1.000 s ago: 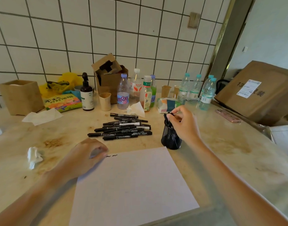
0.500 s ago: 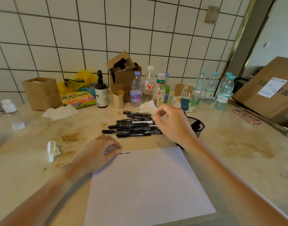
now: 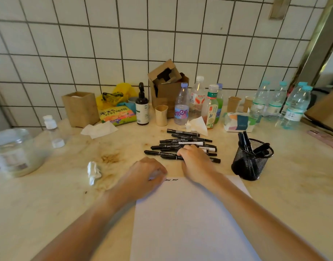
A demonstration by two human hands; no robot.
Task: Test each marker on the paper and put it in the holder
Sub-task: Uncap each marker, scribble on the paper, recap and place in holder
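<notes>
Surface: pale stone-look counter (image 3: 286, 200), yellowed, with brown stains left of centre. Behind it a wall of white square tiles (image 3: 105, 44) with dark grout; a metal-edged door frame (image 3: 320, 44) runs down the upper right of the frame.

Sheet of white paper (image 3: 190, 223) lies at lower centre, short black squiggles along its top edge. Left hand (image 3: 145, 174) rests on the paper's upper left corner, fingers curled under; whether they hold anything I cannot tell. Right hand (image 3: 195, 159) lies on the pile of black markers (image 3: 180, 146) just above the paper, fingers bent down over the near ones, closing on a marker.

Black mesh holder (image 3: 251, 162) stands right of the pile, just off the paper's upper right corner, a few markers already upright in it.

Back row along the wall, centre to right: open cardboard box (image 3: 167, 85), dark pump bottle (image 3: 142, 108), paper cup (image 3: 161, 114), several drink bottles (image 3: 181, 106), tissue pack (image 3: 237, 122), clear water bottles (image 3: 295, 108). Left: brown box (image 3: 80, 108), colourful packet (image 3: 117, 114), flat tissue (image 3: 98, 129), glass jar (image 3: 15, 151) at the frame's left edge. Crumpled tissue (image 3: 93, 171) left of the left hand. Pink phone (image 3: 326, 138) at far right.
</notes>
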